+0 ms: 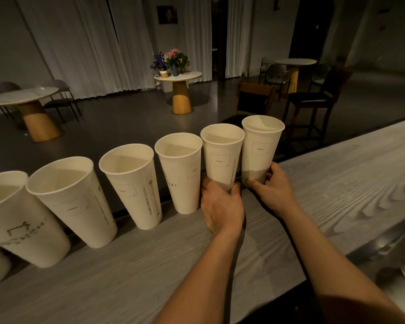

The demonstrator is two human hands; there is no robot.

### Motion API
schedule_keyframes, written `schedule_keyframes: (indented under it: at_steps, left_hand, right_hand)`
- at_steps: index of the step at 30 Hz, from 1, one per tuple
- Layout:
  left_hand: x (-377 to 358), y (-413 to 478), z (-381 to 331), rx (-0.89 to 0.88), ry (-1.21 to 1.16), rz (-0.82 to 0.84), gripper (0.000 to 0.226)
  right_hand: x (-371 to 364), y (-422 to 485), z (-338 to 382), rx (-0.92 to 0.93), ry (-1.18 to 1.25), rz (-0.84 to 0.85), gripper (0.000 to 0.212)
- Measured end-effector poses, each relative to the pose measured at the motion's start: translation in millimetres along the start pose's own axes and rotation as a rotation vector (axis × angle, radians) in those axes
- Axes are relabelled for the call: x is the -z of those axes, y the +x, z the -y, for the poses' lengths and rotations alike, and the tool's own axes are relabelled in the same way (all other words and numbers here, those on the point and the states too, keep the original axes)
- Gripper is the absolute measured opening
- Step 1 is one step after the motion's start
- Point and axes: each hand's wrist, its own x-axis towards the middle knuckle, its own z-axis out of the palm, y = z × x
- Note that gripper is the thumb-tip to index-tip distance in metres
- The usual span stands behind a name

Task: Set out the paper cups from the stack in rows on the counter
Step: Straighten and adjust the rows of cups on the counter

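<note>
head view: right hand (275,188) grips rightmost cup (261,148), left hand (221,206) grips neighbouring cup (221,155).

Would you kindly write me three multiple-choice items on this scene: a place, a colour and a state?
1. Where do the white paper cups stand? A. in a row along the far edge of the grey wood-grain counter B. on a round table C. on the floor
2. What colour are the cups? A. red B. white C. blue
3. What is the right hand doing? A. hanging idle B. pressing flat on the counter C. gripping the rightmost cup
Answers: 1 A, they line the counter's far edge; 2 B, every cup wall is white; 3 C, it clasps that cup's base; the left hand grips the next cup.
</note>
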Motion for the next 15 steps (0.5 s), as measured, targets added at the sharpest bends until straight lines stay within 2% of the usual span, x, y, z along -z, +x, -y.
schedule_keyframes:
  at_steps: [10,15]
  left_hand:
    - [-3.1,2.1,1.3,0.009,0.040,0.020,0.064]
    - [-3.7,4.4,4.0,0.002,0.032,0.030,0.077]
  right_hand:
    - [-0.5,-3.0,0.3,-0.015,-0.021,-0.009,0.069]
    - [1.6,-10.0,5.9,-0.081,-0.036,-0.031,0.083]
